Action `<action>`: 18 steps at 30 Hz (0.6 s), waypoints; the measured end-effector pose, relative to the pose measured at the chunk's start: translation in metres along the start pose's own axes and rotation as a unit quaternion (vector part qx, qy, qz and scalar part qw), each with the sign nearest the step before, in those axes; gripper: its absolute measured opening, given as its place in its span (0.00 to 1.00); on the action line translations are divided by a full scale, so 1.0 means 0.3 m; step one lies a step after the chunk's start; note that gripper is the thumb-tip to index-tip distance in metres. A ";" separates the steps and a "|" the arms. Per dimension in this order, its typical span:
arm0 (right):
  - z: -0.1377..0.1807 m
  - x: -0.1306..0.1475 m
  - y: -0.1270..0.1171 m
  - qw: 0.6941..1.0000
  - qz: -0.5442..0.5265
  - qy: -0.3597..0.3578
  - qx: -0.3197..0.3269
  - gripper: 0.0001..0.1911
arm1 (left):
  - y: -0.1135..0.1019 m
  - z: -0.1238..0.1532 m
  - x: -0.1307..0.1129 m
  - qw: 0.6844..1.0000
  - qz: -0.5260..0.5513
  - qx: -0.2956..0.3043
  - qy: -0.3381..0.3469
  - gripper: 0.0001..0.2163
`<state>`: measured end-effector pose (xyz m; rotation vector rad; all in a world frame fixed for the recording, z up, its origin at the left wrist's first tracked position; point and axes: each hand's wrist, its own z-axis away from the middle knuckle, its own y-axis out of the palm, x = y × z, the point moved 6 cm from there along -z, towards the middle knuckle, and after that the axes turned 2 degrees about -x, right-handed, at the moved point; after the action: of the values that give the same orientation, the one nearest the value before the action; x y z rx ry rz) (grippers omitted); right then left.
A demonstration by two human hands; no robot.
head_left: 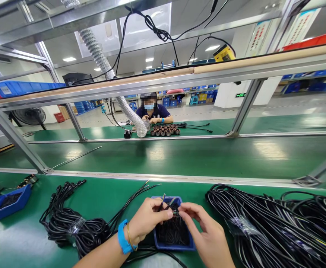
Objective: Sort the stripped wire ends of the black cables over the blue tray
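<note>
Closest to me are the two bare forearms, reaching in over a blue bin (175,247) on the green bench (101,199). The left hand (146,216) is nearly closed, thumb and forefinger pinching a cable end (163,201) with coloured wires, above the bin's far half. The right hand (207,230) is loosely curled, thumb and forefinger brought close together at that same end; I can't tell from here whether they grip anything, the pieces being so small.

I'd judge this one cable to be midway through its handling, with plenty around it. Left of the bin lies a tied black cable bundle (65,219), right of it a larger heap of looped cables (274,219); which of these are finished, if any, I can't say.

The bin holds many thin dark pieces (172,232), heaped below the rim. Well to its left, a second blue tray (12,209) holds dark pieces too, with copper-and-metal parts (27,181) just behind it
</note>
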<state>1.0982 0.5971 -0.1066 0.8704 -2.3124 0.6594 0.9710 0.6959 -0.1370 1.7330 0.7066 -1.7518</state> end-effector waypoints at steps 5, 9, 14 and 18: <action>0.003 0.013 -0.007 1.000 0.003 -0.019 -0.002 0.06 | -0.002 0.004 -0.006 1.000 -0.023 0.003 0.007 0.20; 0.002 0.006 -0.010 1.000 0.002 -0.013 0.002 0.05 | -0.007 0.005 0.000 1.000 -0.018 -0.010 -0.005 0.19; 0.016 -0.049 0.010 0.998 -0.037 0.058 0.015 0.11 | -0.012 0.002 -0.011 0.998 -0.054 -0.021 0.031 0.13; 0.025 -0.085 0.032 0.990 -0.058 0.118 0.044 0.14 | -0.012 0.002 -0.007 0.996 -0.076 -0.026 0.026 0.10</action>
<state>1.1045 0.6096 -0.1311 0.9080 -2.0192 0.7753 0.9680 0.6980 -0.1350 1.7355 0.9208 -1.7761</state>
